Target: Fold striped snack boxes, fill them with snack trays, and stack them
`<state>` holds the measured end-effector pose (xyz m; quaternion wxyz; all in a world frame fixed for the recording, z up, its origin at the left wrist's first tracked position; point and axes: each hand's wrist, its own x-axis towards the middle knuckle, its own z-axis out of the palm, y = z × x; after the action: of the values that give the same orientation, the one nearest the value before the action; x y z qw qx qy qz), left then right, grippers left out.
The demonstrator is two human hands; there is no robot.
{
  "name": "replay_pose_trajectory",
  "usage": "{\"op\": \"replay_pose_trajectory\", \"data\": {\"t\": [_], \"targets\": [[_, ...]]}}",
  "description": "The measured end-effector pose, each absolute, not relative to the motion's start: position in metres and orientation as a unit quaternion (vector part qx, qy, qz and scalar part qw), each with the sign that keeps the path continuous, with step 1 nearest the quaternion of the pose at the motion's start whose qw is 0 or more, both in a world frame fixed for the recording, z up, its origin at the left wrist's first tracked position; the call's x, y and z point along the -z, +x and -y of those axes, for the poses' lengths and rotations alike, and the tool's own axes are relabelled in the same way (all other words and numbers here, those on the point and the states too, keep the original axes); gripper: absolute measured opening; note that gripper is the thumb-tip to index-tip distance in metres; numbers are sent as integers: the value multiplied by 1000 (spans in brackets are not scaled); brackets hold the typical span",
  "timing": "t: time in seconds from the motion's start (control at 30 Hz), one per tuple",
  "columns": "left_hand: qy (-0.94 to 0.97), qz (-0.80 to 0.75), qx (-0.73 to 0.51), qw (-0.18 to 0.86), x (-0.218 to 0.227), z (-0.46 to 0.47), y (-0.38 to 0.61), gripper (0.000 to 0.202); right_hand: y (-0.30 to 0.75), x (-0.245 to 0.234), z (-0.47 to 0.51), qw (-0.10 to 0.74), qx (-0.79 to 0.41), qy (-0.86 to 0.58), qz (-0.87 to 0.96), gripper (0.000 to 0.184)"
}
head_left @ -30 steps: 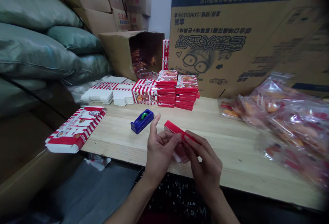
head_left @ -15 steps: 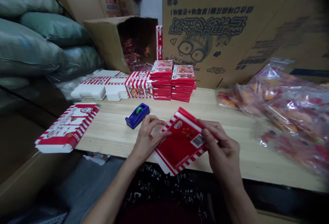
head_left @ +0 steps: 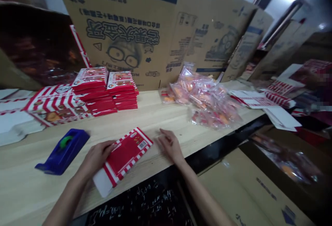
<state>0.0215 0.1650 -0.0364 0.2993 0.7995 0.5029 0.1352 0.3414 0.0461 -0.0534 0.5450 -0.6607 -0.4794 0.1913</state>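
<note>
A red box with striped edges and a barcode [head_left: 127,156] lies tilted over the front of the table, its white flap hanging toward me. My left hand [head_left: 98,156] grips its left edge, thumb side over the top. To the right of the box, apart from it, my right hand [head_left: 169,144] is slightly blurred, fingers loosely spread with nothing between them. A blue tape dispenser [head_left: 63,153] with a green core stands left of my left hand. Beyond the right hand lies a heap of clear plastic bags [head_left: 199,96] with orange and red contents.
Stacked red boxes [head_left: 95,94] stand at the back left, beside white flattened cartons [head_left: 15,115]. A large cardboard carton [head_left: 129,28] walls off the back. On the right lie striped cartons [head_left: 261,98], and an open carton with bagged goods [head_left: 287,167] sits below the table edge.
The view has swung right. My right hand has let go of the box and moved away from it, toward the bags. The left hand still holds the box, now lower toward the tabletop.
</note>
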Motion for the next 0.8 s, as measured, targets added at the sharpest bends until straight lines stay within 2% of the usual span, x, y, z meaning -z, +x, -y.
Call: {"op": "replay_pose_trajectory", "data": {"t": [0.13,0.23,0.3,0.4,0.47,0.67,0.8], "targets": [[819,-497,-184,220,51,-177,5,50,442,39,-51,473,-72,-744,467,50],[820,-487,-237,184,56,-176,-2,49,503,38,-59,411,-38,-790,453,60],[812,-490,-266,171,54,-171,-2,47,527,42,-64,381,-34,-805,454,57],[802,-492,-293,169,42,-159,5,47,538,47,-67,366,-27,-806,465,41],[796,-494,-305,169,30,-149,14,46,534,45,-68,379,-15,-794,475,34],[791,-468,-350,180,-9,-121,54,41,497,0,-74,494,32,-714,495,38],[768,-455,-411,186,-41,-107,76,61,462,-50,-82,550,-12,-646,529,33]]}}
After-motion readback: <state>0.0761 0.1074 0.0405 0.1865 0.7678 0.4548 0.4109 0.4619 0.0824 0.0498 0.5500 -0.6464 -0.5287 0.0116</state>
